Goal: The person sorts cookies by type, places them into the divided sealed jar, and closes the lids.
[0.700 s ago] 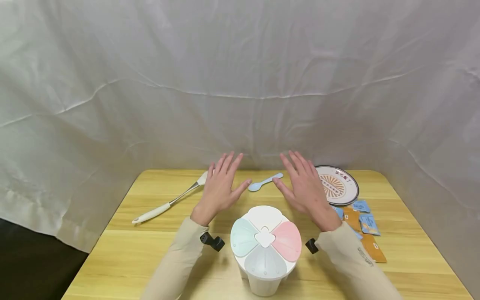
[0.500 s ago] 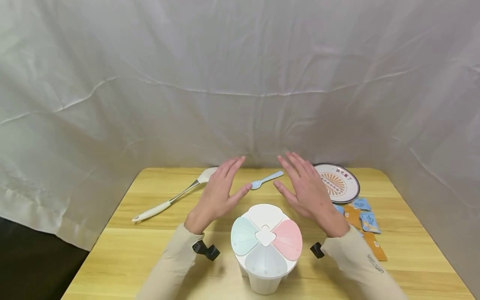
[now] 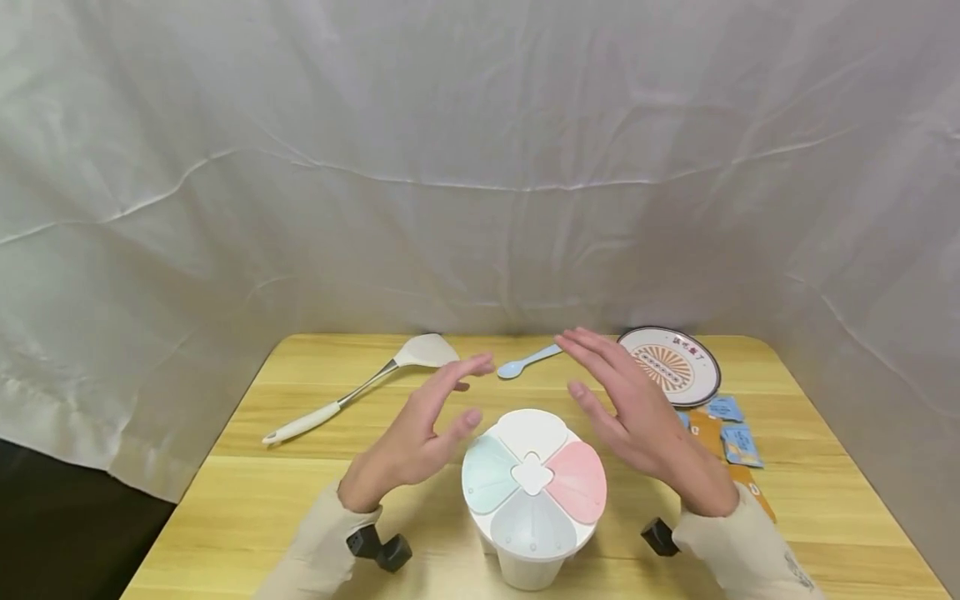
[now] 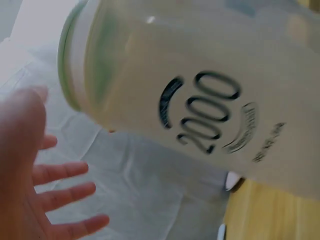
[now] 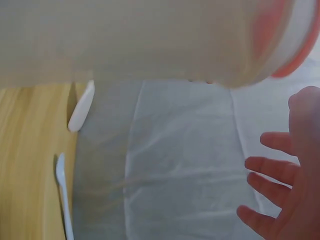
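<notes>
A tall translucent storage canister (image 3: pixel 534 533) stands on the table between the hands; its round lid (image 3: pixel 532 473) has white, green, pink and grey petal-shaped flaps. My left hand (image 3: pixel 423 429) hovers to the left of the lid, fingers extended and thumb apart, holding nothing. On the other side my right hand (image 3: pixel 637 400) is raised likewise, palm turned toward the canister, also without anything in it. In the left wrist view the canister wall (image 4: pixel 210 115) bears the print "2000", and the fingers do not touch it. The right wrist view shows a gap between fingers and canister too.
A white spatula (image 3: pixel 360 387) lies at the left of the wooden table (image 3: pixel 247 517). Behind the canister is a light blue spoon (image 3: pixel 528 361). At the right lie a patterned plate (image 3: pixel 671 367) and several blue and orange packets (image 3: pixel 741 446). A grey cloth (image 3: pixel 480 167) hangs around the back and sides.
Both hands have drawn back toward the canister and spread a little apart at the wrists, uncovering the spatula head. The canister and the other things stay in place.
</notes>
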Motion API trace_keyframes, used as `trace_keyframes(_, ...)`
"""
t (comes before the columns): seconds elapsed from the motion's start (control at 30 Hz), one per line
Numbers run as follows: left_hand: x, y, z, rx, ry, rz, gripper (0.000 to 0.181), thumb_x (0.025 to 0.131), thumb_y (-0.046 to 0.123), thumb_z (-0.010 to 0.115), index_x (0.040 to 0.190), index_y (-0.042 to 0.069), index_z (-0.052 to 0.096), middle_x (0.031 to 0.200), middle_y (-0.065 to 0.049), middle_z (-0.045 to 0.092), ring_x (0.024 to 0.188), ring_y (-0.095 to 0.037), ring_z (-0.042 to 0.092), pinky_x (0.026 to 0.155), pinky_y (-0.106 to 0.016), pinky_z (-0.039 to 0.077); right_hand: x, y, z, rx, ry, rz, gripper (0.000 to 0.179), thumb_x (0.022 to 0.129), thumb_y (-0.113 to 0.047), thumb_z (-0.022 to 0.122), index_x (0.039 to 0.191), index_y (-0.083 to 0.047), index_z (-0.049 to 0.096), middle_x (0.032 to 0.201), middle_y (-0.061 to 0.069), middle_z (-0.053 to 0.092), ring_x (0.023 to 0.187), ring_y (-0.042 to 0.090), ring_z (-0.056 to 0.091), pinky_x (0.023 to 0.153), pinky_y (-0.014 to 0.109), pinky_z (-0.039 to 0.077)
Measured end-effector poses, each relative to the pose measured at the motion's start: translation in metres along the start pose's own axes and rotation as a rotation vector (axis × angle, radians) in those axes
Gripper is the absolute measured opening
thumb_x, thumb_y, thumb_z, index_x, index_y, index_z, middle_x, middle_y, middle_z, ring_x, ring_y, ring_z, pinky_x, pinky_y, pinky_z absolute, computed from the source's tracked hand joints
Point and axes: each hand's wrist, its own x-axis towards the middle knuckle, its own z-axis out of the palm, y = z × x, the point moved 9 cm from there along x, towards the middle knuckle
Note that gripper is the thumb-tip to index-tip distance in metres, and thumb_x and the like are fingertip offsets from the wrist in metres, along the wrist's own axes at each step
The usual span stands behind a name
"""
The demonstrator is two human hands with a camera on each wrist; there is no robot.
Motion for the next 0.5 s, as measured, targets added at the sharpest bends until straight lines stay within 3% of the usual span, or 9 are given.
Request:
trace_keyframes(0.17,-0.012,0.020,0.003,-0.027,0.014,0.153,0.065,0.117,0.052,0.039,0.160,0.005,0.048,0.155,-0.016,0.062,0.141,-0.028,0.061,0.110,-0.046,0.062,-0.007,-0.023,-0.006,0.084,-0.020,-0.064,0.060,0.100,-0.006,0.067,0.159,-0.014,0.056,0.160,0.009,0.060,0.150,0.030,0.053,0.134,0.025,0.036)
trace_keyframes(0.23,-0.018,0.025,0.004,-0.017,0.019,0.195,0.071,0.116,0.058,0.035,0.158,0.002,0.049,0.154,-0.017,0.062,0.139,-0.028,0.061,0.108,-0.045,0.062,-0.009,-0.032,-0.008,0.102,-0.022,-0.091,0.061,0.098,-0.006,0.068,0.158,-0.013,0.058,0.159,0.010,0.061,0.149,0.030,0.054,0.134,0.019,0.032)
trace_keyframes(0.33,-0.024,0.030,0.009,-0.002,0.000,0.220,0.078,0.113,0.064,0.035,0.159,0.001,0.048,0.154,-0.018,0.061,0.140,-0.029,0.060,0.111,-0.044,0.061,-0.014,-0.044,-0.010,0.109,-0.019,-0.119,0.060,0.095,-0.007,0.071,0.154,-0.015,0.062,0.153,0.006,0.065,0.144,0.026,0.058,0.130,0.021,0.039)
trace_keyframes(0.5,-0.032,0.033,0.020,-0.036,-0.057,0.255,0.092,0.103,0.073,0.053,0.161,0.002,0.044,0.156,-0.021,0.056,0.145,-0.032,0.056,0.118,-0.049,0.058,-0.022,-0.066,-0.018,0.127,0.050,-0.238,0.037,0.105,-0.019,0.067,0.141,-0.015,0.072,0.131,0.000,0.073,0.120,0.018,0.064,0.105,0.024,0.051)
